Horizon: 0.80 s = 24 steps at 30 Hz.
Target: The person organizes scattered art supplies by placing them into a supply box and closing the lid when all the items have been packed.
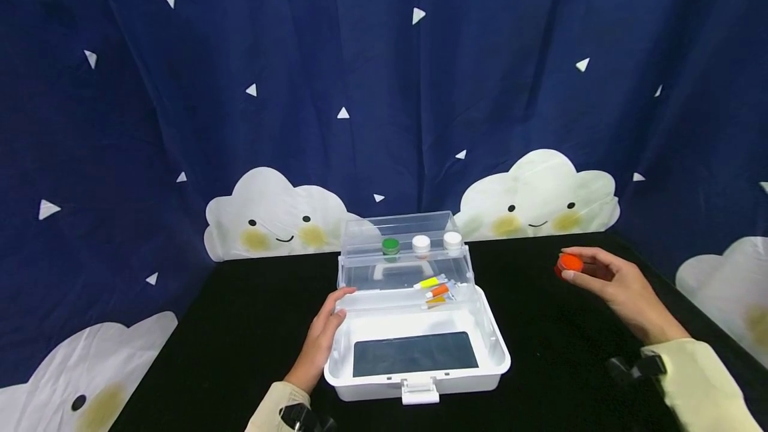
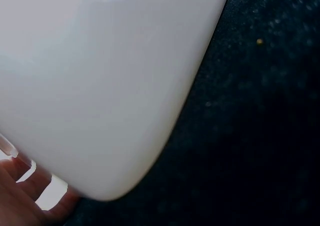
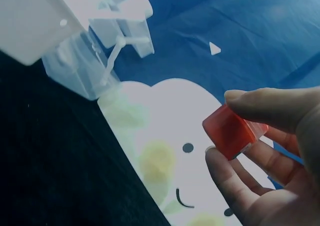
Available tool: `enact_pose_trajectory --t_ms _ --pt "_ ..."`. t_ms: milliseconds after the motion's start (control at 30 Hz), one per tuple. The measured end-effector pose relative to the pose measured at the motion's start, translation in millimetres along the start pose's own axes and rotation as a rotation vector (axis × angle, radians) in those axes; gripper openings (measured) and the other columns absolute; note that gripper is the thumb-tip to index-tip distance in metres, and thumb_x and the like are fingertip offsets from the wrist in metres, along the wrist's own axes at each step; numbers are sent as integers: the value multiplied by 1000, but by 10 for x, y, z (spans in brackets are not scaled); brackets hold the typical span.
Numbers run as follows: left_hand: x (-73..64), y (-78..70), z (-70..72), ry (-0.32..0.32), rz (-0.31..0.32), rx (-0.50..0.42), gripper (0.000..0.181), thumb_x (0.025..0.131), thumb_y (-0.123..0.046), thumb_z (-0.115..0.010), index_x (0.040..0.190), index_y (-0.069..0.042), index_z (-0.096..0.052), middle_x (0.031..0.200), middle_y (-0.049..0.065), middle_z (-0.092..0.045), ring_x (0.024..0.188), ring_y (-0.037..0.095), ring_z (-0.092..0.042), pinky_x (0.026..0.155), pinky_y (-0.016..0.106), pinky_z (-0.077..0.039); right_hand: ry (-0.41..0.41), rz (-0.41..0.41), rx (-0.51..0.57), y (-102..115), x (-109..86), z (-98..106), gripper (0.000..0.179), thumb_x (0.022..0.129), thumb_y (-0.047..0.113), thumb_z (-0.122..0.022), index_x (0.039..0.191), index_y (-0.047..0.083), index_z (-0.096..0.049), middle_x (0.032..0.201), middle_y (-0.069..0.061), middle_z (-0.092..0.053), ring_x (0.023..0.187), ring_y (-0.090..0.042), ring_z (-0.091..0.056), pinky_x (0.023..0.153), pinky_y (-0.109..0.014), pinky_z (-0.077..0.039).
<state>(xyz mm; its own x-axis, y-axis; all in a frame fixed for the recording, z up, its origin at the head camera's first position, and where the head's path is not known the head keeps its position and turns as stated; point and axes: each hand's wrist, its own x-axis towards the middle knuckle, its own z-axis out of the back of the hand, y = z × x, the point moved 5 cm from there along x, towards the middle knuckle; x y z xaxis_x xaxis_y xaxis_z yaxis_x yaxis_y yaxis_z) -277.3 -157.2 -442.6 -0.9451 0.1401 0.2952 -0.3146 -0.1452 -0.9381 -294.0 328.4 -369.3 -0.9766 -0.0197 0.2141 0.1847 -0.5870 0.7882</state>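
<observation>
A white storage box with its clear lid swung up stands in the middle of the table. My left hand holds its left side near the hinge, thumb at the rim; the left wrist view shows fingers bent at the box's edge. To the right of the box, my right hand pinches a small jar with a red lid between thumb and fingers, raised off the black table. In the right wrist view the red lid points away from the palm.
A raised clear tray bears a green-lidded jar and two white-lidded jars. Below them lie small tubes, a yellow one and orange ones. A dark panel covers the box's floor; a latch hangs in front. A blue curtain stands behind.
</observation>
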Motion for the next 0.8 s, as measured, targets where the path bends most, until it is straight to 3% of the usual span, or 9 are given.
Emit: enact_pose_trajectory --t_ms 233,500,800 --pt "-2 -11 14 1 1 -4 35 102 -17 -40 136 -20 -50 134 4 -53 115 21 -52 98 39 -39 -6 25 -1 143 12 -76 55 90 40 -65 136 13 -51 118 -10 -58 94 -11 -61 77 -27 -50" --pt "-9 -7 -3 -3 4 -2 36 101 -17 -40 135 -22 -51 134 2 -53 116 22 -51 100 44 -37 1 52 41 328 66 -160 52 91 39 -64 134 13 -52 119 -10 -58 97 -11 -60 78 -24 -48" --pt "2 7 5 11 8 -14 36 102 -17 -39 136 -23 -49 135 3 -52 118 24 -50 101 48 -36 10 116 112 705 286 -414 52 88 38 -68 131 12 -55 119 -10 -60 98 -18 -60 81 -24 -48"
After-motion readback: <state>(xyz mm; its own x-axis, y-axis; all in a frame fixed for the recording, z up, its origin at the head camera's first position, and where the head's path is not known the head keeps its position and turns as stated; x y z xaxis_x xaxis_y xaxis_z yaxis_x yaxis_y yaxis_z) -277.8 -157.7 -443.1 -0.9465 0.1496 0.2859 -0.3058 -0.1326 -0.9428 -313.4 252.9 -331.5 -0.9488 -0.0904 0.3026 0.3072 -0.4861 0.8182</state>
